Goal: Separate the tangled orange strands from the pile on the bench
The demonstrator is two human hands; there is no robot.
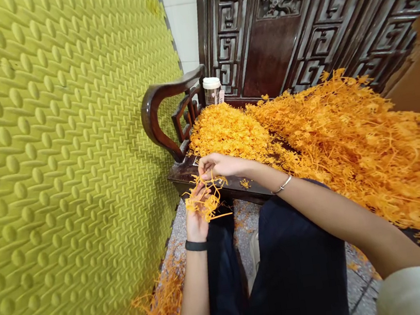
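My left hand (196, 225), with a dark band at the wrist, is raised over the bench's front edge. Its fingers hold a thin, branching orange sprig (209, 205), which looks like part of an artificial plant and partly hides them. My right hand (217, 166), a silvery bangle on its forearm, reaches across from the right. Thumb and fingertips pinch the upper part of the same sprig. Just behind my hands lies a heap of small yellow-orange pieces (229, 128) on the dark wooden bench (180, 171). A small loose orange piece (245, 184) rests near the bench's front edge.
A large pile of longer orange sprigs (364, 141) covers the bench to the right. A lidded cup (212, 90) stands behind the heap, by the curved armrest (157, 118). Yellow-green padded foam (75, 145) rises on the left. Orange stems (164, 304) litter the floor.
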